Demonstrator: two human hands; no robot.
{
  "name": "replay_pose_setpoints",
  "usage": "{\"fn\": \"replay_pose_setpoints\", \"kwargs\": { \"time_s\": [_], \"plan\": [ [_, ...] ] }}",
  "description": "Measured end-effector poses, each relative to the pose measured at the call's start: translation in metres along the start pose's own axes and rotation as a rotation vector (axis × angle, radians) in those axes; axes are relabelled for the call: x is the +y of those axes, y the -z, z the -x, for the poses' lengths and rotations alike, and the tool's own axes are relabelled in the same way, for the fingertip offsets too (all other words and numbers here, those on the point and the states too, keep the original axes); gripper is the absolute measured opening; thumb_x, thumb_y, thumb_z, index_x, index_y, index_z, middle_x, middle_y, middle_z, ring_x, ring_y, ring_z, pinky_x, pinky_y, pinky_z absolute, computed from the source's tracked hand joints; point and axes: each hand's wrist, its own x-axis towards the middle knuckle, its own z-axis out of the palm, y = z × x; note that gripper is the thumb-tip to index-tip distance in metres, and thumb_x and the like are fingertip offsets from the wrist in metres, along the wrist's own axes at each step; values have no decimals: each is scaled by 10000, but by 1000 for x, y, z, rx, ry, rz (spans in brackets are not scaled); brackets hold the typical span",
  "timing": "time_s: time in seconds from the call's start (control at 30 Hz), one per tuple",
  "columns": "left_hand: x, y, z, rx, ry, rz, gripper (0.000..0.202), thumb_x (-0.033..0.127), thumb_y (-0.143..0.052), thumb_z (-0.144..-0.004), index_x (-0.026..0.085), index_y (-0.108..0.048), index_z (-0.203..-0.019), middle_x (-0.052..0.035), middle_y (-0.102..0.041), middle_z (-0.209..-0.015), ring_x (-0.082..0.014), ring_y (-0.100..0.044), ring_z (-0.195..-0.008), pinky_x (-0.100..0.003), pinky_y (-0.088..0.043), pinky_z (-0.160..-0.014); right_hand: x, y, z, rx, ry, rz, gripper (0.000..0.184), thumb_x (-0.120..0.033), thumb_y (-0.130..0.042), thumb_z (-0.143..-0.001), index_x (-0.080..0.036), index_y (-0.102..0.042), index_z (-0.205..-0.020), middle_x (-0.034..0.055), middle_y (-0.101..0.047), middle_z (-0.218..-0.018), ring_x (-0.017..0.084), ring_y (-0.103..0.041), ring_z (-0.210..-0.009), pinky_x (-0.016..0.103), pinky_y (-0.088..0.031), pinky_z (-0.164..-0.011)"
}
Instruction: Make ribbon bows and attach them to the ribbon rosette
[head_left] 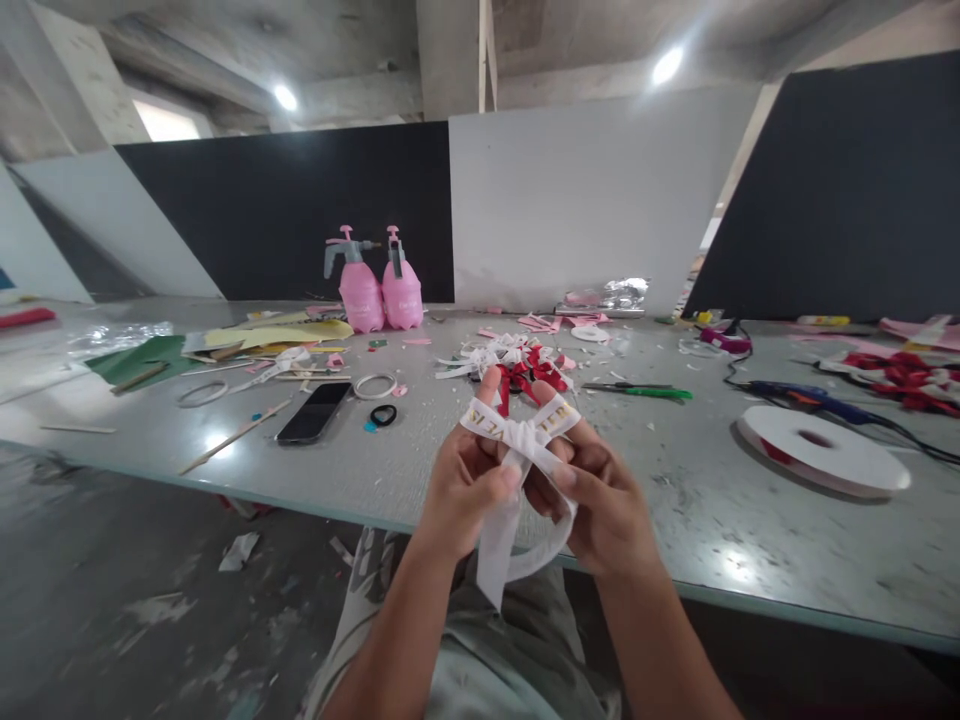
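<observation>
Both hands, left hand (466, 488) and right hand (600, 500), pinch white ribbon bow (520, 432)

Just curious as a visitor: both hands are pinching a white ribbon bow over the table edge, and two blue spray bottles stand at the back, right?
Nearly. The head view shows the left hand and right hand pinching the white ribbon bow over the table edge, but the two spray bottles at the back are pink, not blue.

A worker's bare hands, left (465, 490) and right (600, 500), forearms uncovered, no rings or watch; light grey-green patterned clothing (510, 650) below.
</observation>
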Motion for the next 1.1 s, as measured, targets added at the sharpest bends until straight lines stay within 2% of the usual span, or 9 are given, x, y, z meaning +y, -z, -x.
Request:
{"fn": "replay_pose_setpoints", "kwargs": {
  "time_s": [0.13,0.3,0.5,0.57,0.7,0.77,0.87,0.93,1.1],
  "plan": [
    [-5,-1,0,32,-20,107,975,287,-774,-658,209,-296,-1504,88,-460,-537,-58,-396,-424,-181,-407,-435,3,-3,-2,40,56,-48,783,-281,-702,-741,-241,-413,-1468,-98,-336,-536,73,-349,-398,196,-369,-380],
    [-6,-6,1,47,-1,252,912,320,-740,-677,235,-335,-1489,110,-388,-453,-39,-278,-352,-156,-296,-369,8,-8,-2,-27,48,-154,775,-309,-691,-750,-291,-391,-1465,-114,-289,-528,48,-247,-330,153,-318,-286],
    [-8,-4,-3,-72,64,348,799,335,-702,-711,163,-426,-1440,132,-299,-332,-34,-157,-243,-153,-227,-280,11,-6,4,-141,-2,-239,844,-305,-691,-749,-316,-305,-1500,-136,-289,-473,49,-233,-316,132,-345,-284],
    [-9,-2,-3,-73,105,296,770,331,-707,-724,162,-444,-1427,131,-300,-341,-31,-176,-236,-151,-229,-281,9,-1,6,-135,-20,-207,908,-335,-720,-719,-312,-281,-1513,-146,-297,-436,53,-225,-304,146,-348,-280],
    [-5,-2,4,12,129,49,829,306,-771,-702,195,-420,-1445,106,-396,-435,-47,-349,-321,-165,-318,-355,0,8,8,-119,-38,-52,988,-402,-769,-672,-265,-288,-1524,-135,-356,-400,86,-319,-292,204,-386,-306],
    [-2,-3,8,-18,96,-26,859,297,-770,-717,211,-371,-1473,89,-454,-469,-73,-432,-374,-188,-375,-403,-3,9,9,-75,-11,-4,959,-402,-762,-685,-246,-314,-1518,-126,-355,-406,100,-363,-303,218,-386,-324],
    [0,-3,11,-105,46,-15,879,297,-746,-742,227,-305,-1500,74,-510,-489,-104,-502,-408,-218,-420,-443,-2,9,9,-8,32,-2,899,-367,-742,-708,-228,-352,-1505,-124,-318,-432,90,-354,-307,211,-355,-321],
    [-1,-2,10,-119,6,37,875,308,-736,-744,226,-301,-1499,79,-507,-464,-100,-480,-377,-213,-406,-430,1,7,8,20,41,-23,875,-344,-737,-711,-211,-375,-1496,-122,-303,-455,83,-348,-308,210,-349,-316],
    [-6,0,6,-115,-84,228,784,318,-704,-739,208,-391,-1450,117,-416,-367,-60,-288,-272,-207,-369,-388,6,-1,1,51,44,-53,882,-302,-753,-680,-192,-402,-1481,-112,-326,-475,92,-411,-339,211,-385,-340]
  ]
}}
